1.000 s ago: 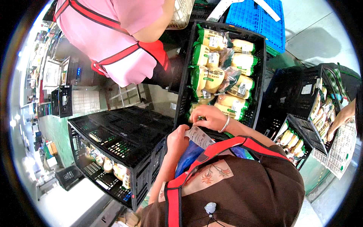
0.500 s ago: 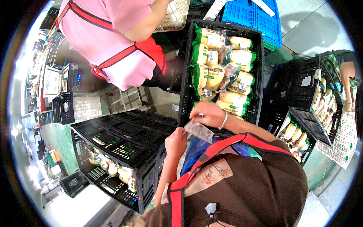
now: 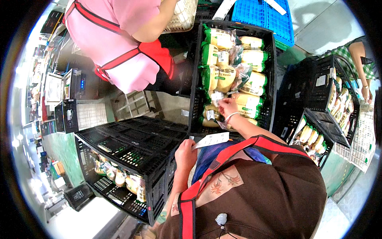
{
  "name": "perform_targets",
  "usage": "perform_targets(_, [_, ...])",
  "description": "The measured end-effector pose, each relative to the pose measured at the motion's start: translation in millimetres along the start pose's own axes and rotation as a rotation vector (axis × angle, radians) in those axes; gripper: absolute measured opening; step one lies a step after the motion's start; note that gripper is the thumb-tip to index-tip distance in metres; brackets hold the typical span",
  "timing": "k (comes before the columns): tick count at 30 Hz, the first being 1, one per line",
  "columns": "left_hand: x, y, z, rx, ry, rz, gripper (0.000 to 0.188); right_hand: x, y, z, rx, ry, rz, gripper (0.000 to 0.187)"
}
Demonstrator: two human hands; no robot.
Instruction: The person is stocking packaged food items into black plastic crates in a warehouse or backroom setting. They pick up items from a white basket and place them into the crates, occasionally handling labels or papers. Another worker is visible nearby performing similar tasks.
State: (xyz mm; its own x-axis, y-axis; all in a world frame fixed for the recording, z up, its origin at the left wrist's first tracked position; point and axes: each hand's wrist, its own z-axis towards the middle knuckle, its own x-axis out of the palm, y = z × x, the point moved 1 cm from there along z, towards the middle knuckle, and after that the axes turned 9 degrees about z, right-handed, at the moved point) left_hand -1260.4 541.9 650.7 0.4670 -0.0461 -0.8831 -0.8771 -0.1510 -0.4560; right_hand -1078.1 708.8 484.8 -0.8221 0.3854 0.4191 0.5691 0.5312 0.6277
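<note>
My left hand (image 3: 186,153) is closed on one end of a white strip of paper labels (image 3: 213,140), near the front of a black plastic crate (image 3: 273,115). The strip sticks out to the right. Inside the crate lie two rows of plump, pale yellow food packs (image 3: 252,83) in clear and green film, several with white stickers. My right hand (image 3: 228,106) is over the near part of the left row, fingers bent together beside a white sticker (image 3: 217,96) on a pack. What its fingertips hold, if anything, is too small to make out.
At the left stands a stack of black crates (image 3: 131,139) with similar packs inside. A co-worker in pink (image 3: 111,47) holds a white basket (image 3: 184,16). Blue crates (image 3: 262,20) stand behind. Other filled black crates (image 3: 304,79) and a co-worker's arm (image 3: 360,65) are at the right.
My right hand has left the label strip and moved forward over the packs in the crate. My left hand still holds the strip, which now lies straighter to the right.
</note>
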Motion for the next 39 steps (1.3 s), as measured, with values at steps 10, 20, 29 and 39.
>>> perform_targets(10, [-3, 1, -10, -0.005, 0.040, 0.014, 0.013, 35, 35, 43, -0.170, -0.164, 0.357, 0.015])
perform_targets(20, [-4, -4, -15, 0.013, 0.052, -0.008, 0.013, 11, 19, 96, -0.188, -0.582, -0.050, 0.025])
perform_targets(29, [2, -1, -16, 0.009, 0.057, -0.019, 0.013, 4, 33, 87, -0.181, -0.437, -0.300, 0.041])
perform_targets(39, [4, -1, -18, 0.056, 0.026, -0.024, 0.013, -38, 37, 120, -0.449, 0.016, -0.613, 0.022])
